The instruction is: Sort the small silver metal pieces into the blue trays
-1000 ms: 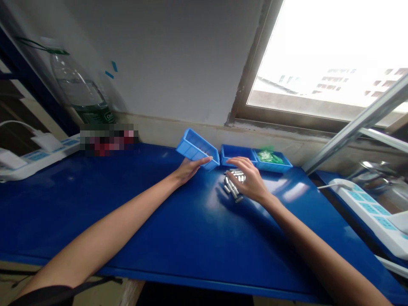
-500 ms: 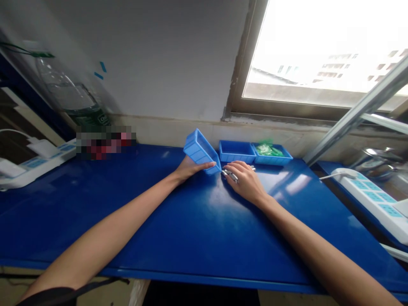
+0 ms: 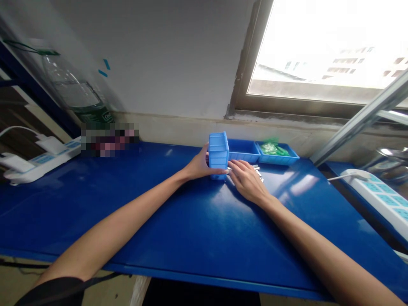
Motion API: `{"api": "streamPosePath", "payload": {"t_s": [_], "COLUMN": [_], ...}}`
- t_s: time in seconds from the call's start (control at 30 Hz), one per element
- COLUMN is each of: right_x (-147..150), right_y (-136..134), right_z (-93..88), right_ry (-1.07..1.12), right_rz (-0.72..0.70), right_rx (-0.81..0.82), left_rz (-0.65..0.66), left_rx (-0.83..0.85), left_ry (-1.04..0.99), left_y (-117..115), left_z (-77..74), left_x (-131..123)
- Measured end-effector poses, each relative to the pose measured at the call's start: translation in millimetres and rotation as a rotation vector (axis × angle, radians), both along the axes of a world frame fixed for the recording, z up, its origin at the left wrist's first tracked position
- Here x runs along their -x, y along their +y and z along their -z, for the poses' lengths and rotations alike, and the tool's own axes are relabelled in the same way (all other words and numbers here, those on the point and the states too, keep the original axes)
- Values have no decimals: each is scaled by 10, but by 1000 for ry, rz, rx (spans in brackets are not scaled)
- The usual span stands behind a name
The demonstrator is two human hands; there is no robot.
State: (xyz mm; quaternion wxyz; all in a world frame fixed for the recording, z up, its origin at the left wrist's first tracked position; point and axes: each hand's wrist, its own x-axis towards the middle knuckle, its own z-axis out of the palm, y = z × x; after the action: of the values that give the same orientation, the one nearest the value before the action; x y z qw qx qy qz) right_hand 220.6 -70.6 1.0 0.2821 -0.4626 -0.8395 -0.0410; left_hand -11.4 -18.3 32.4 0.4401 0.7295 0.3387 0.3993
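Note:
My left hand [image 3: 200,165] grips a small light-blue bin [image 3: 218,154] and holds it tipped up on its side on the blue table [image 3: 178,221]. My right hand [image 3: 246,178] lies flat, fingers stretched out, right beside the bin's open mouth. It covers several small silver metal pieces [image 3: 257,171], a few of which show past its fingers. Behind them stand a second blue bin [image 3: 243,149] and a third blue bin [image 3: 278,154] that holds green parts.
A white power strip [image 3: 38,160] with plugs lies at the far left, another power strip [image 3: 379,199] at the right. A large clear water bottle [image 3: 75,91] stands against the wall. A metal bar [image 3: 360,123] slants down by the window.
My left hand has tipped the bin from a slight tilt to fully on its side and slid it right. My right hand has swept the metal pieces toward the bin's mouth.

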Motion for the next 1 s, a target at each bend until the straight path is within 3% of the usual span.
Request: {"api": "streamPosePath", "payload": {"t_s": [0.37,0.63,1.0], "right_x": [11,26,49], "right_y": [-5,-19,-30], "right_z": [-16,-34,-19], "right_ry": [-81,-82,-119], "right_rz": [-35,2,58], "right_rx": [19,14,-17], "left_rz": [115,49,-58], "left_rx": [33,81,228], "left_ry": [-35,23,-74], "left_y": [50,95,1], "left_z": [-120,-148,-178], "left_x": [-149,19,194]}}
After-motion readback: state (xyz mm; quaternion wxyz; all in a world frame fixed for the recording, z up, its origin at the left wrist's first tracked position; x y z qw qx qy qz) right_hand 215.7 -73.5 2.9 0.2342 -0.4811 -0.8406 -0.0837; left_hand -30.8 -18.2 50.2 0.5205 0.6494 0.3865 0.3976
